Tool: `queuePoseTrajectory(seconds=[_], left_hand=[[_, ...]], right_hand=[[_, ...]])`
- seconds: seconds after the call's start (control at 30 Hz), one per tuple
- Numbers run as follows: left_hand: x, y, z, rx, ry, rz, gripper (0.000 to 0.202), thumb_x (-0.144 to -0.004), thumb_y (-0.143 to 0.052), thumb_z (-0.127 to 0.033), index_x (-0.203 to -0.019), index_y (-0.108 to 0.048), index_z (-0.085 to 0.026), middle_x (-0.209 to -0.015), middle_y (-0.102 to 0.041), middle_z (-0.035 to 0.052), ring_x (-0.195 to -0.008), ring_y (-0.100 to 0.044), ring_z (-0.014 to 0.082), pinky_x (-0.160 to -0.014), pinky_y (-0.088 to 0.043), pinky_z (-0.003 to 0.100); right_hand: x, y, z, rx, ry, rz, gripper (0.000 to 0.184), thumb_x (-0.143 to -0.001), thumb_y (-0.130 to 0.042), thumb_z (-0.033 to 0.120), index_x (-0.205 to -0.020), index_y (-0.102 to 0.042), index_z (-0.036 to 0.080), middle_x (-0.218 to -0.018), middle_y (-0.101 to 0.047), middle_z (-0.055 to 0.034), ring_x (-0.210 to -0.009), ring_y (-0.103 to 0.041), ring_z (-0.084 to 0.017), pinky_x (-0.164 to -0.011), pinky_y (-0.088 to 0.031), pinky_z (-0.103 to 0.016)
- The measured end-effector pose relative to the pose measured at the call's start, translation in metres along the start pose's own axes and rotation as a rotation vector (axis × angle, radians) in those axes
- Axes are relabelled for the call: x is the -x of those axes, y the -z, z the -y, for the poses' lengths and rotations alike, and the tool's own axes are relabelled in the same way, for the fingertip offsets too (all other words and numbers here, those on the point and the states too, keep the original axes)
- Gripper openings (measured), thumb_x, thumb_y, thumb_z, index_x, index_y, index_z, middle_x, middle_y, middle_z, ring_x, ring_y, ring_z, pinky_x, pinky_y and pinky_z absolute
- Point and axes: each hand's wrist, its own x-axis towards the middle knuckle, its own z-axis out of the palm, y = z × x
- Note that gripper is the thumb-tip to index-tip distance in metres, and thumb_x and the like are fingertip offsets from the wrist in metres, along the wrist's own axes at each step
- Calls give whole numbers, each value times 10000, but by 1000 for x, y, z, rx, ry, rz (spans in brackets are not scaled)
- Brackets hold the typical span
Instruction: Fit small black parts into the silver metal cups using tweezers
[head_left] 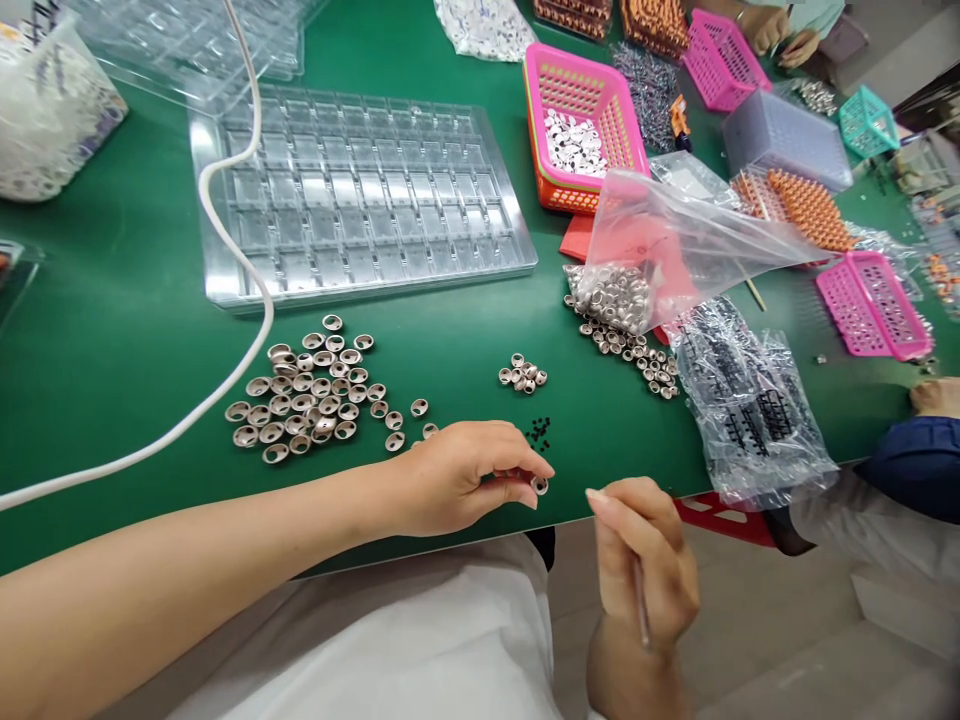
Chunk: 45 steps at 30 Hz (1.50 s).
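My left hand [469, 475] rests at the near edge of the green table [135, 300], its fingers pinched on a small metal ring [539, 485]. My right hand [649, 560] hovers just off the table edge, closed around a thin stick-like tool [641, 605]. A pile of silver cup-shaped metal caps [311, 392] lies to the left of my left hand. A small cluster of metal rings [523, 374] and a few tiny black bits [538, 432] lie just beyond my fingers.
A clear compartment tray [360, 200] lies mid-table, crossed by a white cable [247, 260]. A plastic bag [660, 260] spills metal rings; bags of black parts [750, 410] sit right. Pink baskets [581, 125] and another person's hands [780, 35] are farther back.
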Motion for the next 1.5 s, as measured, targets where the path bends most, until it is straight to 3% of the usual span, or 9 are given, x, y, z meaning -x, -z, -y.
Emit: queuePoseTrajectory(seconds=[0.1, 0.2, 0.43, 0.57, 0.7, 0.93, 1.27, 1.5], left_hand=[[1, -2, -1, 11, -32, 29, 127, -981, -618, -162, -1081, -697, -165, -906, -770, 62, -827, -681, 151, -765, -539, 232], [1, -5, -2, 6, -59, 53, 129, -984, -607, -153, -1079, -693, -156, -887, -762, 68, -816, -667, 156, -748, -533, 234], [3, -6, -4, -23, -64, 85, 146, -1006, -567, -171, -1088, -688, -169, -885, -758, 78, -806, -650, 171, -740, -527, 265], [5, -7, -5, -71, -66, 112, 150, -1008, -559, -166, -1095, -681, -161, -898, -757, 85, -811, -646, 177, -744, -526, 277], [6, -9, -5, -110, -78, 111, 149, -1009, -551, -157, -1085, -679, -144, -901, -758, 88, -801, -647, 178, -732, -529, 273], [6, -10, -9, -114, -64, 101, 150, -1014, -538, -155, -1081, -673, -162, -887, -751, 77, -812, -659, 175, -732, -531, 264], [9, -15, -9, -85, -36, 48, 142, -980, -556, -109, -1053, -670, -152, -886, -740, 69, -808, -672, 169, -706, -521, 238], [9, -17, -12, -17, -34, -16, 196, -936, -543, -52, -1036, -670, -163, -866, -746, 55, -793, -686, 154, -733, -543, 230]], right_hand=[[3, -7, -3, -58, 0, 52, 380, -876, -668, 41, -1218, -646, 206, -918, -641, -39, -711, -595, -135, -591, -523, -290], [5, -8, -9, -42, 125, 123, 361, -853, -700, 37, -1187, -664, 168, -905, -676, -52, -728, -602, -147, -602, -523, -309], [21, -4, -24, 21, 244, 243, 312, -953, -559, 107, -1241, -658, 178, -982, -704, -73, -789, -619, -170, -621, -523, -343], [19, -4, -22, 41, 307, 244, 323, -908, -606, 77, -1218, -668, 144, -1041, -693, -90, -827, -619, -189, -617, -502, -347], [6, -3, -16, 25, 341, 256, 293, -916, -541, 51, -1172, -678, 91, -1030, -683, -118, -829, -611, -200, -602, -490, -355], [0, 1, -11, 49, 368, 270, 249, -897, -569, 42, -1106, -690, 98, -1051, -672, -123, -820, -620, -190, -608, -490, -339], [-17, 8, -2, 41, 401, 353, 336, -968, -370, 63, -1129, -662, 25, -980, -695, -153, -796, -620, -200, -600, -490, -348], [-19, 6, -6, -4, 458, 321, 296, -911, -423, 49, -1063, -675, 17, -995, -658, -164, -768, -578, -206, -538, -456, -350]])
